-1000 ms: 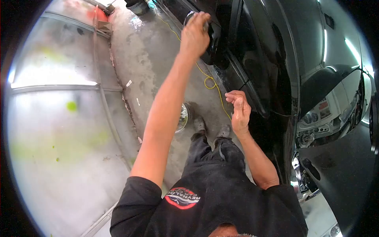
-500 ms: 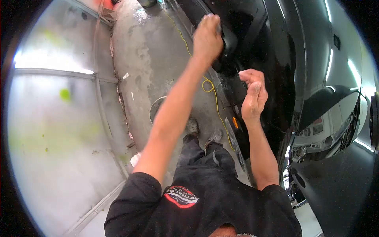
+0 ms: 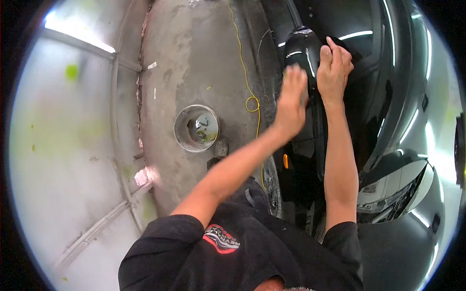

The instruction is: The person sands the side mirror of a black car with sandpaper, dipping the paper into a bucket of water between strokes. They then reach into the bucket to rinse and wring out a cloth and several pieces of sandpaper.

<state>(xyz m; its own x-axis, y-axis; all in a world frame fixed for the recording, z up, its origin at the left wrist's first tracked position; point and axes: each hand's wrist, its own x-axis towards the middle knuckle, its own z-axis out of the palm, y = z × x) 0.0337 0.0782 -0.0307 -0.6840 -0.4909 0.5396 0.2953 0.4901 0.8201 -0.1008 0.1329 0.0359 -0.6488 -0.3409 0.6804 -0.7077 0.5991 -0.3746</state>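
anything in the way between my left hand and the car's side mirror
Nothing visible stands between the left hand and the side mirror. The right hand is on the mirror's other side, and the bucket and yellow cord are down on the floor.

Fisheye curve, black corners; white glare streaks; blurred hand (image 3: 292,104).

Head view: looks from above, forward and steeply down
Black shirt (image 3: 286,247): very near, 6 o'clock
Floor (image 3: 179,72): farther, 11 o'clock
Car (image 3: 388,121): alongside, 3 o'clock
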